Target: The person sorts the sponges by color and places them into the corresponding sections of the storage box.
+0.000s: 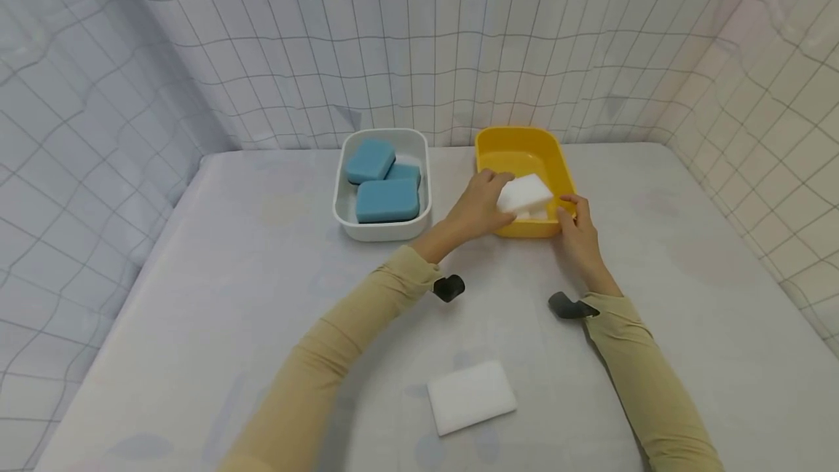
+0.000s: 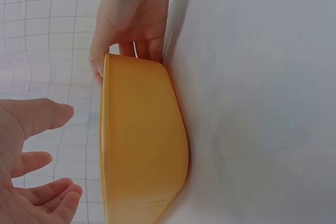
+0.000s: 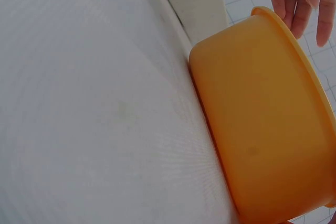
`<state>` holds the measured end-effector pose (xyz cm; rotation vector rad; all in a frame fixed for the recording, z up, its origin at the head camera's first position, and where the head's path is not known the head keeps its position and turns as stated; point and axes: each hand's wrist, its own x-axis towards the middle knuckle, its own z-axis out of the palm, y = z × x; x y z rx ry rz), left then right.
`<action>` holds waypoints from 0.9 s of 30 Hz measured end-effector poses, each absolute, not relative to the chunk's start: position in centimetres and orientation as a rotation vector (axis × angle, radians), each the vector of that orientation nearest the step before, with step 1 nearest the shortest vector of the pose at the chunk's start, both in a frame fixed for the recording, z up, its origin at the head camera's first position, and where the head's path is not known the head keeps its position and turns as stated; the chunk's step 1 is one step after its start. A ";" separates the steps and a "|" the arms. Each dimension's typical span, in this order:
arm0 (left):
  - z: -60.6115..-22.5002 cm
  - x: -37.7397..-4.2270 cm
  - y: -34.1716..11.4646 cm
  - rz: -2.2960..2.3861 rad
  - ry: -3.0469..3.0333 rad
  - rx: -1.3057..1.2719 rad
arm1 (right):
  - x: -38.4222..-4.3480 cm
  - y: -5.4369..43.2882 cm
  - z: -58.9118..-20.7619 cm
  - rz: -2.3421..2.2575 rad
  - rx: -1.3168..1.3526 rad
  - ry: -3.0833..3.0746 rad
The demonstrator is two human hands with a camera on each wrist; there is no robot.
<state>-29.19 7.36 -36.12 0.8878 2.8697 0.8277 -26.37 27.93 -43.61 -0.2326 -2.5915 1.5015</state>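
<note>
A yellow plastic bin [image 1: 565, 166] stands at the back of the table, with white sponge blocks [image 1: 526, 194] stacked toward its near end. My left hand [image 1: 481, 204] is over the bin's near left side, beside the upper white block. In the left wrist view, the fingers of the left hand [image 2: 37, 166] are spread with nothing between them. At the near right corner, my right hand [image 1: 580, 235] grips the bin's rim. The left wrist view shows this right hand [image 2: 134, 17] with its thumb over the rim and fingers along the outside wall.
Left of the yellow bin stands a white bin [image 1: 337, 202] holding several blue sponges [image 1: 387, 201]. A single white sponge block [image 1: 472, 397] lies on the table near the front. Grid-patterned cloth [image 1: 419, 42] hangs behind and at both sides.
</note>
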 end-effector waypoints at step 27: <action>-36.3 -23.5 2.9 0.747 2.643 0.993 | -26.2 27.9 -43.7 1.508 -0.233 -2.591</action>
